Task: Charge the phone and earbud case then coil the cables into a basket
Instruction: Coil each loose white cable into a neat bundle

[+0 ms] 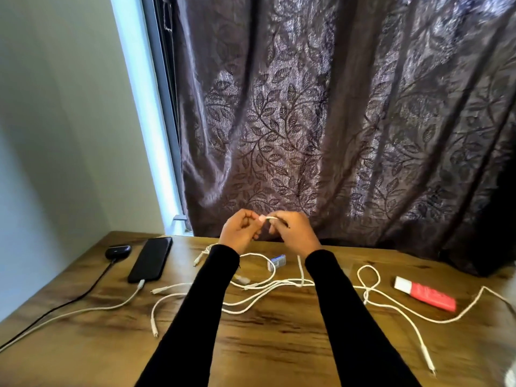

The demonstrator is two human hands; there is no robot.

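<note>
A short white cable end [270, 218] was pinched between the left hand [239, 232] and the right hand [296, 233], both grips narrow, raised above the counter [265, 339]. Phone [150, 259] and earbud case [117, 252] lay plugged in at far left. Coiling seemed begun; loose white cables [259, 291] needed gathering next. No basket was visible. A patterned curtain [335, 121] hung behind.

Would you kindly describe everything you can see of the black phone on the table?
The phone is a slim, glossy black slab lying flat on the wooden table, toward its far left corner, long axis running away from the person. Which face is up cannot be told; no lit display shows. A white cable is plugged into its near end and trails toward the table's left edge. A black earbud case sits just left of it, apart. Neither hand touches it.
</note>
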